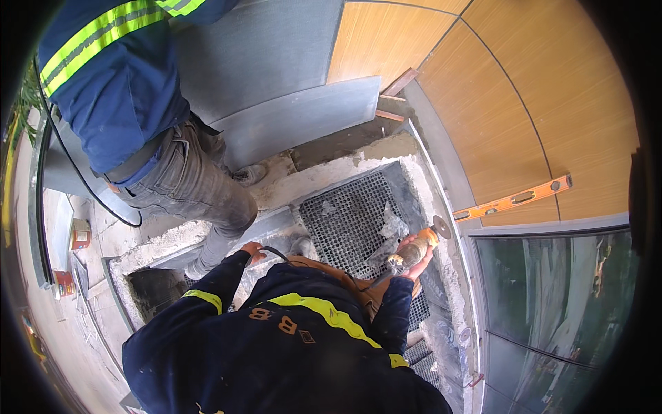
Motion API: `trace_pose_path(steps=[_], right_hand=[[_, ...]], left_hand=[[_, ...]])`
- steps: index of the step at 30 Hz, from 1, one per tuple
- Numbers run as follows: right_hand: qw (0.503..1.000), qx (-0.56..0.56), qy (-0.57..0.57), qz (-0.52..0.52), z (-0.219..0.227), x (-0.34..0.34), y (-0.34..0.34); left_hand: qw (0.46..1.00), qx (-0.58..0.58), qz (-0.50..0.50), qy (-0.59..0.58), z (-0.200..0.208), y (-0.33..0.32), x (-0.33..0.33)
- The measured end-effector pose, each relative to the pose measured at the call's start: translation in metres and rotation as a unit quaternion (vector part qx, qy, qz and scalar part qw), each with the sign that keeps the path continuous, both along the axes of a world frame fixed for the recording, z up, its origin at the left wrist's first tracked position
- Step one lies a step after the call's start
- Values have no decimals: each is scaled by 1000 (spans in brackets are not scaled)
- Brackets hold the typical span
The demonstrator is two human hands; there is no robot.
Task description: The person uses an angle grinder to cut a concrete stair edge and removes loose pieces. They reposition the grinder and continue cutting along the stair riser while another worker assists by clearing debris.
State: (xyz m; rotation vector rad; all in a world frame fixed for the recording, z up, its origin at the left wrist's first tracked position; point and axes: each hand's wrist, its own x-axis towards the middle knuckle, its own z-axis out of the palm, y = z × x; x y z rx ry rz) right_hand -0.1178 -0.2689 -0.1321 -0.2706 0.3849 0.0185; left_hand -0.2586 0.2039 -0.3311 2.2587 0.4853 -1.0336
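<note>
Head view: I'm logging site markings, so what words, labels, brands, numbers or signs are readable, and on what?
Dark jacket: large orange lettering, not copied here; small emblem unreadable.
Upper reddish container: label too small to read.
Lower reddish container: likewise too small.
Orange level: any markings too small.
Grinder: nothing readable.

spirit level (507, 201) right of grinder (414, 254)
</note>
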Motion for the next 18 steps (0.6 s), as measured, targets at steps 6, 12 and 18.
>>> trace_pose_path(steps=[6,12,18], right_hand=[[999,2,43,18,8,-1,17],[997,-37,51,39,3,-1,33],[996,-86,27,22,12,3,38]], left_hand=[[997,-66,-47,-10,2,-7,42],[994,-81,-68,-1,-30,15,43],[990,-55,-122,34,-33,19,62]])
